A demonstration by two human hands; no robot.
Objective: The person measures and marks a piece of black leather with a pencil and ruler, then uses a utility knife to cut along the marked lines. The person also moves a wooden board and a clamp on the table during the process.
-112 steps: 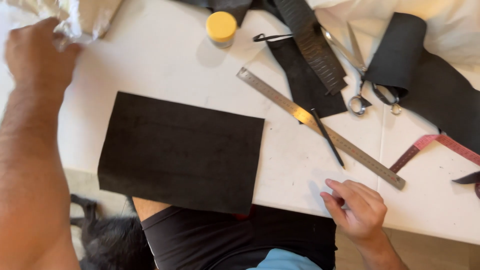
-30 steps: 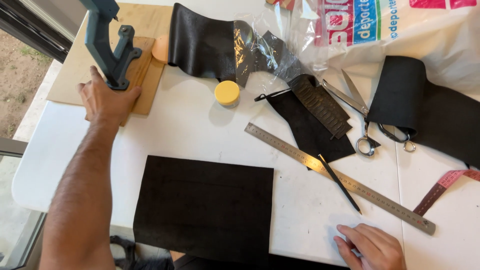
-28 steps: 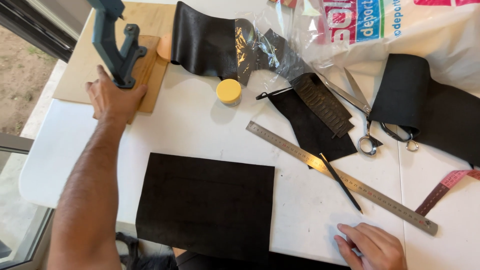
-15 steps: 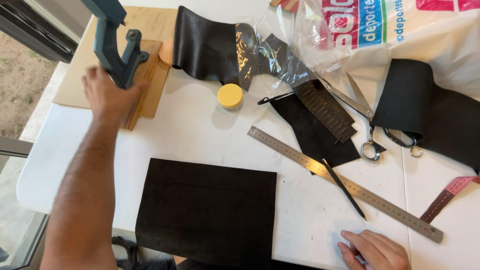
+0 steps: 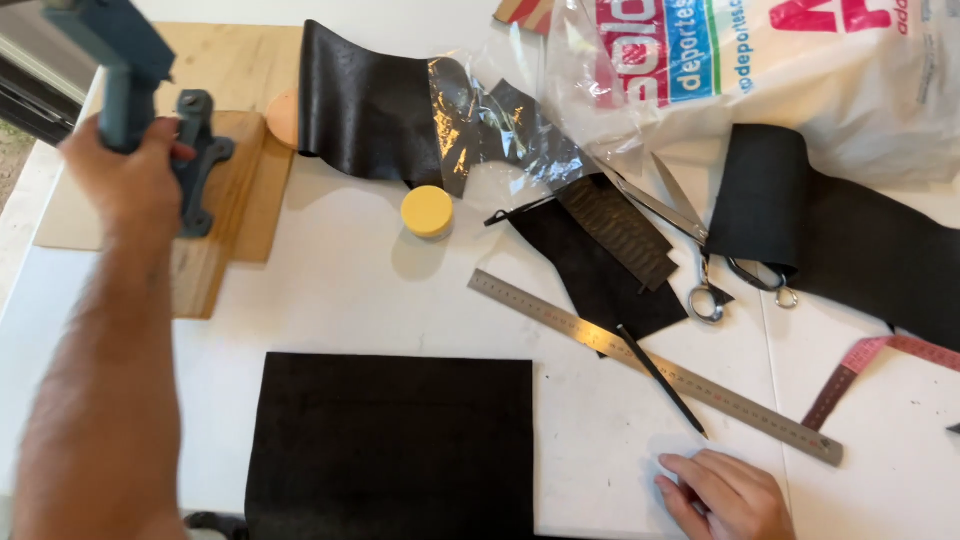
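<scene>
My left hand (image 5: 128,178) grips the upright column of a blue-grey metal press tool (image 5: 150,110) that is bolted to a small wooden block (image 5: 225,215) on a larger wooden board (image 5: 230,65) at the far left. My right hand (image 5: 725,495) rests flat on the white table (image 5: 350,290) near its front edge, fingers together, holding nothing. A black rectangular sheet (image 5: 395,445) lies between my arms. A steel ruler (image 5: 650,365) runs diagonally above my right hand, with a thin black pencil-like tool (image 5: 662,380) lying across it.
A round yellow tin (image 5: 427,211) sits mid-table. Black leather pieces (image 5: 370,110), clear plastic wrap (image 5: 480,110), a dark textured strip (image 5: 615,230), scissors (image 5: 700,250), a black roll (image 5: 770,195), a pink tape measure (image 5: 865,365) and a white plastic bag (image 5: 800,70) crowd the back and right.
My left hand has moved from the wooden block up onto the press tool's column and closed around it. My right hand has stayed on the table.
</scene>
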